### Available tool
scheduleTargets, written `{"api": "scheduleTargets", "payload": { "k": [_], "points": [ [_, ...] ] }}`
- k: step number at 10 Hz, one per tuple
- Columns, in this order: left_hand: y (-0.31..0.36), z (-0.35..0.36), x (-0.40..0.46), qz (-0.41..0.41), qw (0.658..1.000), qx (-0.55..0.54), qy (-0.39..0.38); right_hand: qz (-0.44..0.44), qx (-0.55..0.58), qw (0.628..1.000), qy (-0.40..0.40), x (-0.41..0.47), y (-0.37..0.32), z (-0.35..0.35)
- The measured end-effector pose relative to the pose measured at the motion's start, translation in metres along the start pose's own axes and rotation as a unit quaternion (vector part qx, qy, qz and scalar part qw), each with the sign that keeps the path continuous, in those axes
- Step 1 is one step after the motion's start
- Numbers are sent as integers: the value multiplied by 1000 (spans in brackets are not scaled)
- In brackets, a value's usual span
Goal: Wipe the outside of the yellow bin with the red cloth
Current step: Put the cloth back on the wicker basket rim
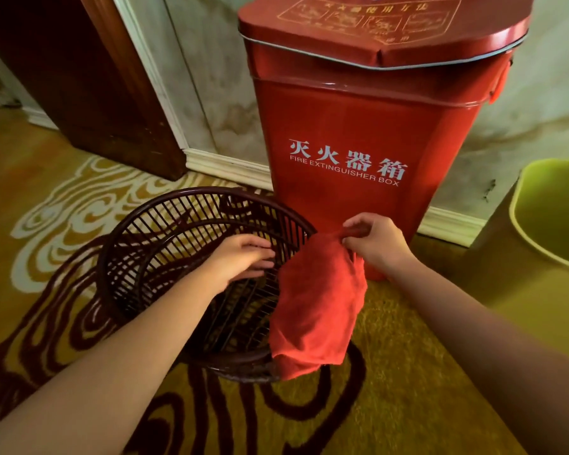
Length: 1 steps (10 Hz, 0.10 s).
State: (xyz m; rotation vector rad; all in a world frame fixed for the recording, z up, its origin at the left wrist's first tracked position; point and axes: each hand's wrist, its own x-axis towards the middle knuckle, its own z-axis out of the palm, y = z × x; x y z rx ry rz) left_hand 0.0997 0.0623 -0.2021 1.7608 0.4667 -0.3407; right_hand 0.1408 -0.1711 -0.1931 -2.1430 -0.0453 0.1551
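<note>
The red cloth point(316, 303) hangs down from my right hand point(375, 244), which pinches its top edge just right of a dark slatted basket point(165, 231). The cloth's lower end drapes over the basket's near rim. My left hand point(243, 257) reaches into the basket with fingers spread against its inner wall, holding nothing. The yellow bin point(539, 257) stands at the right edge of the view, partly cut off, well apart from both hands.
A tall red fire extinguisher box point(358, 126) stands against the wall behind the basket. A dark wooden door frame point(89, 77) is at the back left. Patterned yellow and brown carpet point(63, 198) covers the floor.
</note>
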Motion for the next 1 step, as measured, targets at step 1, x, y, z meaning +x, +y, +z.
{"api": "scheduleTargets", "payload": {
  "k": [1],
  "points": [
    [21, -8, -12, 20, 999, 30, 14, -18, -48, 998, -21, -3, -17, -12]
  ]
}}
